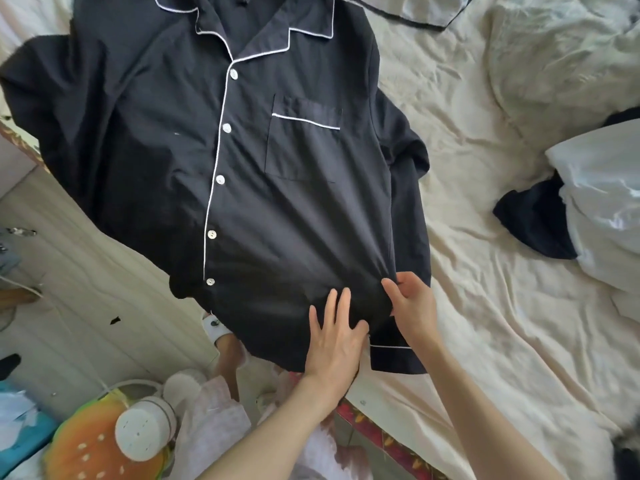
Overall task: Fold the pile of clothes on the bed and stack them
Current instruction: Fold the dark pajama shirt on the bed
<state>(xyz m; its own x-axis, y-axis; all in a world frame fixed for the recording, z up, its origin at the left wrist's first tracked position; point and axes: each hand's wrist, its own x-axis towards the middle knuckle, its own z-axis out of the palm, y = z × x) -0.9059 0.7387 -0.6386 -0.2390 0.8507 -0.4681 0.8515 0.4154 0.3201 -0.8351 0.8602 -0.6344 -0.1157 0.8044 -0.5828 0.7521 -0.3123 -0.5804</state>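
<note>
Now the bed [485, 237], under a creased cream sheet, carries everything, and the dark pyjama shirt [242, 188] lies face up across its near left corner, buttoned, collar toward the far edge, hem spilling over the near edge. More clothes [540, 223] wait in a heap at the right edge, dark cloth beside something white. Down at the hem, the left hand [337, 336] lies flat on the cloth with its fingers straight and spread, while the right hand [412, 306] pinches a ridge of fabric just beside it, near the cuff [391, 348] with its white piping. The step looks like smoothing before the first fold; it would go best with the left palm anchoring while the right draws the wrinkle outward toward the side seam. No brand, label or writing is legible anywhere.
</note>
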